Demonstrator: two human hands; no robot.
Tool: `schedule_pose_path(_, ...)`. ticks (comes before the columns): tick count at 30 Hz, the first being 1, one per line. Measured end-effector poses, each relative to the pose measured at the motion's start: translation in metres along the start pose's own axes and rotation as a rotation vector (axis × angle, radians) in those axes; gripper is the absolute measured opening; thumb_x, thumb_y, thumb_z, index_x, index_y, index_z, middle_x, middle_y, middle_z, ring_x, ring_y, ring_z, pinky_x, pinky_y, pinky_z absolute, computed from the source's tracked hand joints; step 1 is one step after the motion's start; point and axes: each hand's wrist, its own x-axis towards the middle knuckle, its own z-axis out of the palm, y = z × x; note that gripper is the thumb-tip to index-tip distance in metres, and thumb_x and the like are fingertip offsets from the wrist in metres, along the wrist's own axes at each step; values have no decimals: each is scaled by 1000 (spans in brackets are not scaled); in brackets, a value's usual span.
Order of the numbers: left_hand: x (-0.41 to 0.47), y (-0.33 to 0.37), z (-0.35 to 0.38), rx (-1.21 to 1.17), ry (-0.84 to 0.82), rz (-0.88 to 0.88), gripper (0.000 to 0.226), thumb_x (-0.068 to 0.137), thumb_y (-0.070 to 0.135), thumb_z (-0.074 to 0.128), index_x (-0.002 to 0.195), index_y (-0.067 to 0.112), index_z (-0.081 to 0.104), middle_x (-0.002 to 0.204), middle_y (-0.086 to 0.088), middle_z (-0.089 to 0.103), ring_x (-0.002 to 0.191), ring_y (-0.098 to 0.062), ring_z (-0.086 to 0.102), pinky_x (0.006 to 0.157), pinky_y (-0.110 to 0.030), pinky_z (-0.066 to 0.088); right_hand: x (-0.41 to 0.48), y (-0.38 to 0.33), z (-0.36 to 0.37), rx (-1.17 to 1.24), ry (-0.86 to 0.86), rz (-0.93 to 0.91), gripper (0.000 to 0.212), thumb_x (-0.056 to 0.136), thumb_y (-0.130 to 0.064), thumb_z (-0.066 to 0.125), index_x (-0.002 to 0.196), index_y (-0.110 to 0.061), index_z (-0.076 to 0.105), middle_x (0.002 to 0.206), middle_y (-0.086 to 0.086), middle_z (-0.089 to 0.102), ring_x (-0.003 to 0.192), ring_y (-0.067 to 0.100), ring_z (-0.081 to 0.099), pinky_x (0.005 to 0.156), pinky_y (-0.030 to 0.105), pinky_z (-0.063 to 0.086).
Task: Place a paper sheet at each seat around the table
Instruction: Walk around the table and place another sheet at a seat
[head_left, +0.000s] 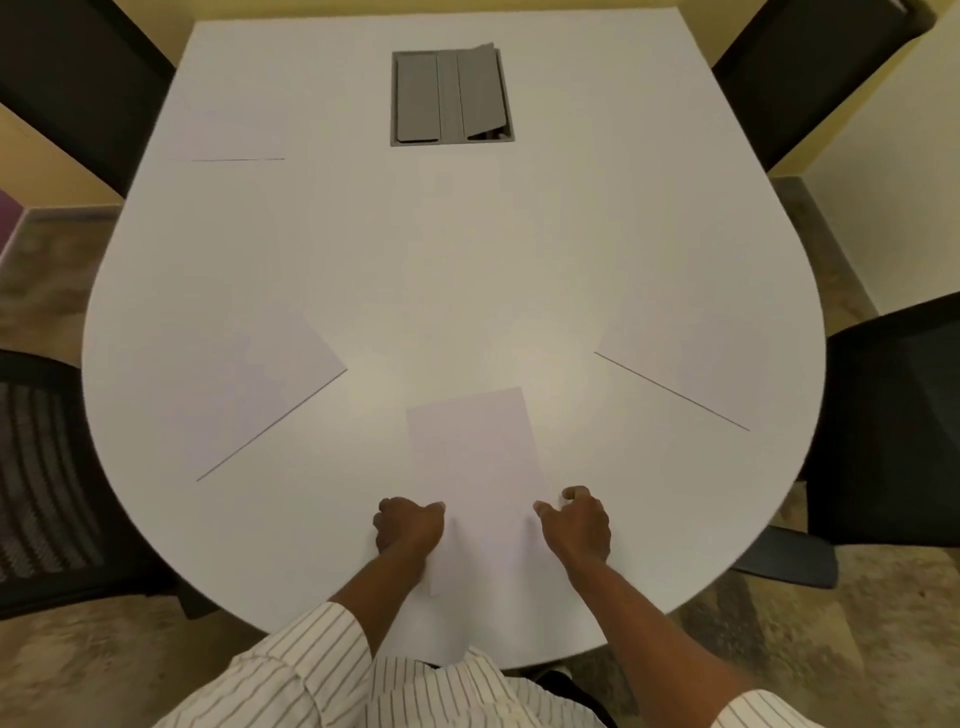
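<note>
A: Step in hand?

B: Both hands are setting a paper sheet (475, 457) down at the 6 o'clock seat. Left hand (408, 527) is curled, fingers (434, 512) closed and pinching the sheet's left edge. Right hand (576, 525) is loosely open beside the right edge; whether it's touching the paper, can't tell.

A: Other sheets?

B: Lying flat on the tabletop (467, 260): one at 8 o'clock (244, 384), one at 4 o'clock (691, 364), a faint one at 10 o'clock (228, 137). Nothing visible at 2 o'clock by that chair (810, 67).

A: Doing it well?

B: Probably squaring the sheet to the near edge, pressing it flat, then letting go without dragging it. It's sitting slightly tilted, so nudging the right edge should be helping.
</note>
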Motion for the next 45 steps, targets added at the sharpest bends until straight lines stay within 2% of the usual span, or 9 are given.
schedule_pose_path(11, 21, 4, -1, 48, -79, -37, 58, 92, 30, 78, 136, -4, 60, 135, -22, 68, 121, -41, 68, 104, -48, 58, 6, -12, 11, -47, -6, 49, 40, 92, -38, 79, 122, -19, 61, 127, 8, 65, 124, 32, 64, 104, 44, 53)
schedule_pose_path(16, 23, 1, 0, 133, -59, 14, 50, 93, 27, 79, 133, 0, 64, 134, -19, 70, 122, -40, 69, 102, -44, 59, 11, -5, 12, 67, -29, 113, 33, 86, -34, 86, 104, -19, 63, 107, 0, 73, 97, 25, 69, 88, 38, 58)
schedule_pose_path(21, 17, -1, 8, 142, -71, 190, 47, 98, 27, 74, 138, 5, 65, 137, -14, 71, 124, -36, 68, 107, -48, 57, 11, 4, 14, 129, -52, 114, 25, 85, -35, 87, 78, -17, 71, 83, -4, 75, 86, 24, 72, 84, 40, 62)
schedule_pose_path(29, 8, -6, 19, 176, -101, 342, 50, 107, 33, 61, 148, 5, 57, 147, -13, 63, 135, -36, 61, 114, -45, 52, -3, 36, -9, 273, 23, 39, 14, 91, -29, 86, 95, -20, 75, 86, -6, 75, 90, 22, 73, 82, 35, 58)
schedule_pose_path(31, 3, -6, 27, 187, -116, 382, 35, 105, 33, 64, 129, 7, 68, 129, -11, 71, 121, -35, 68, 102, -44, 57, -8, 50, -18, 312, 52, 32, 14, 92, -26, 86, 98, -19, 75, 85, -6, 73, 88, 22, 71, 82, 34, 56)
schedule_pose_path(33, -4, -5, 37, 194, -150, 431, 20, 103, 33, 68, 105, 13, 68, 107, -3, 73, 102, -30, 71, 86, -38, 58, -15, 67, -28, 332, 83, 42, 14, 93, -25, 85, 98, -19, 73, 84, -7, 71, 86, 20, 68, 82, 32, 53)
schedule_pose_path(36, -19, 1, 56, 243, -197, 513, 19, 101, 35, 72, 101, 17, 67, 95, 4, 68, 93, -25, 70, 78, -33, 52, -28, 97, -42, 396, 156, 82, 14, 92, -18, 86, 93, -15, 72, 79, -6, 68, 79, 18, 63, 73, 25, 49)
schedule_pose_path(39, -39, 8, 81, 303, -263, 596, 20, 100, 36, 72, 101, 16, 68, 97, 4, 69, 91, -23, 68, 81, -34, 54, -44, 135, -58, 477, 239, 144, 15, 91, -12, 86, 85, -8, 72, 73, -2, 66, 70, 16, 58, 62, 23, 43)
schedule_pose_path(45, -92, 15, 143, 452, -381, 760, 25, 106, 36, 64, 115, 14, 69, 110, 1, 72, 95, -20, 67, 92, -36, 56, -77, 213, -90, 539, 386, 247, 18, 91, -16, 86, 82, -7, 73, 78, 8, 74, 71, 22, 62, 63, 30, 46)
